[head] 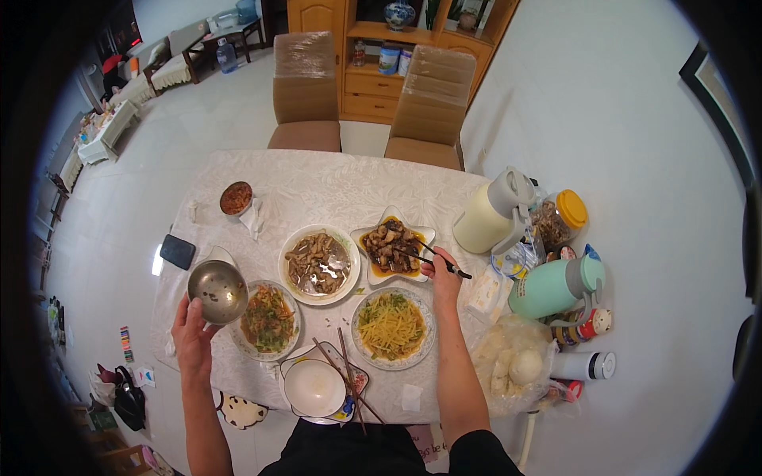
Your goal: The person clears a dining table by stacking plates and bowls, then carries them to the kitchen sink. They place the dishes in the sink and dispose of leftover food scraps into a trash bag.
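Observation:
A steel bowl point(218, 293) with a few dark scraps inside is gripped at its rim by my left hand point(194, 333), tilted over the table's left side. With my right hand point(442, 275) I hold black chopsticks point(437, 262), their tips in the braised meat point(390, 241) on a star-shaped white plate point(381, 278). Left of it stands a white bowl of meat in broth point(319, 263). Nearer me is a plate of shredded potato point(393, 328). A plate of mixed vegetables point(268, 318) lies just right of the steel bowl.
Close to me, brown chopsticks point(352, 381) lie across stacked dishes beside a white bowl point(314, 388). Thermal jugs point(485, 217) point(545, 288), a yellow-lidded jar point(559, 217) and a bag of buns point(515, 363) crowd the right side. A phone point(177, 251) lies at the left edge.

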{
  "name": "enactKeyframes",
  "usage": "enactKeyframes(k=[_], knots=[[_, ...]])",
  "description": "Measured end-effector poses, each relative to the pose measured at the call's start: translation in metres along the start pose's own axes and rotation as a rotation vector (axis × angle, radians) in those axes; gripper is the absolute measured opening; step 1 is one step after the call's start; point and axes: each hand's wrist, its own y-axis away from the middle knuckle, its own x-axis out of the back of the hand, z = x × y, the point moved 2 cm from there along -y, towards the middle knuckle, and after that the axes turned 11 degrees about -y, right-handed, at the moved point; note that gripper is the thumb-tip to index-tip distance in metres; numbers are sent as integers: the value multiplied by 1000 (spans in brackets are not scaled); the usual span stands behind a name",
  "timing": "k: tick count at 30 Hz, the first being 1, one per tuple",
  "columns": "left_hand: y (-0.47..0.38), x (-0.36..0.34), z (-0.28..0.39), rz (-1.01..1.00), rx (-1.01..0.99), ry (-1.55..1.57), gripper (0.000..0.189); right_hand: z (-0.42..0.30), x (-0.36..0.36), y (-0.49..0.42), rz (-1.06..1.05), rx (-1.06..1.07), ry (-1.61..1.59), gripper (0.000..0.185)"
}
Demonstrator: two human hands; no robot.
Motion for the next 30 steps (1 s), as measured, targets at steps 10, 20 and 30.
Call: enactKeyframes(k=[10, 20, 30], knots=[[-8, 8, 3, -53, -54, 31, 41, 10, -3, 0, 69, 108, -29, 36], [-7, 15, 0, -75, -18, 51, 46, 7, -55, 2, -54, 98, 41, 33], [-6, 20, 1, -44, -25, 39, 39, -22, -13, -7, 11, 199, 95, 31]])
